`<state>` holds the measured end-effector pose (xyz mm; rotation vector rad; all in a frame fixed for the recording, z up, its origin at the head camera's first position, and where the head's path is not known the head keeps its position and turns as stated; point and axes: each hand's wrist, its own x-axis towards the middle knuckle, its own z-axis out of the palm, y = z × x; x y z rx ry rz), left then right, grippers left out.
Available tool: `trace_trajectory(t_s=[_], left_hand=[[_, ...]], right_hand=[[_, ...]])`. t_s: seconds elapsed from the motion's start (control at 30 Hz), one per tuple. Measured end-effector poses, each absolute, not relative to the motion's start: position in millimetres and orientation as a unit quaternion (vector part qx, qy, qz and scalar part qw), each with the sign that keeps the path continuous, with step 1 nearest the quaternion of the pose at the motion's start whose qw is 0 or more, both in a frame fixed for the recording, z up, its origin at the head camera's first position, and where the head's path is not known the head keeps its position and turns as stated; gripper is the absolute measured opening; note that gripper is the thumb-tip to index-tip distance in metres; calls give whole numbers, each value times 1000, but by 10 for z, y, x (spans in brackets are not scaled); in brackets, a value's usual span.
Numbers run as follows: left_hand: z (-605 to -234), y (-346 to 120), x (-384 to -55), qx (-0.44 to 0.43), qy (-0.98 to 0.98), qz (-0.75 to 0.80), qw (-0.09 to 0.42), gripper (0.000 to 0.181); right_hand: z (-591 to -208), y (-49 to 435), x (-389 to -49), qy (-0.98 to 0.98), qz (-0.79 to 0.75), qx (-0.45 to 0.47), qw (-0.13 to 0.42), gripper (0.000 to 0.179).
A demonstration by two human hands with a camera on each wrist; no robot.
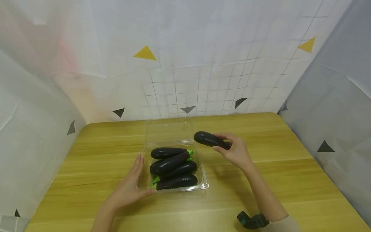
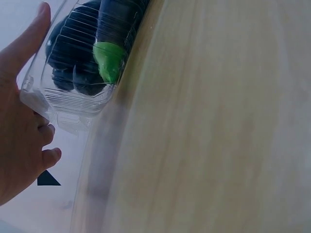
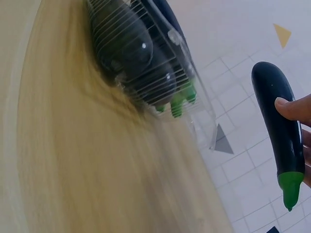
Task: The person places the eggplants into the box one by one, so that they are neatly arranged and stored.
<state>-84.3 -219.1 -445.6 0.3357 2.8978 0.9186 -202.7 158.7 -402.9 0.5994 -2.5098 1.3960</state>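
A dark purple eggplant [image 1: 209, 139] is raised over the table, just right of the clear plastic box. My right hand [image 1: 236, 151] grips it near its stem end, and the right wrist view shows its green cap [image 3: 291, 187] pointing down, the thumb pressed on its side. My left hand [image 1: 130, 183] rests spread against the box's left side, with its thumb at the front left corner. The plastic box [image 1: 204, 183] stands with its lid [image 1: 168, 130] folded back. Several eggplants [image 1: 171, 162] lie stacked inside, green stems at both ends.
The wooden table [image 1: 290, 180] ends at white sheeting [image 1: 203, 32] behind and on both sides, marked with yellow and dark triangles. A black wrist strap [image 1: 252, 220] sits on the right forearm. The lid lies toward the back edge.
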Motion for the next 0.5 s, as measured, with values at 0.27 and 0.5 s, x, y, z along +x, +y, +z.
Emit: trace_trajectory(t_s=[0.27,0.5], left_hand=[[-4459,-2193,-844,110,946,301,40,126],[-4478,-2198,-844,109,947,299,41,125]], right_hand=[[-3951,1515,-1984,-838,478,234,118,41],[-3896,1439,-1928,-830,485,251,114,41]])
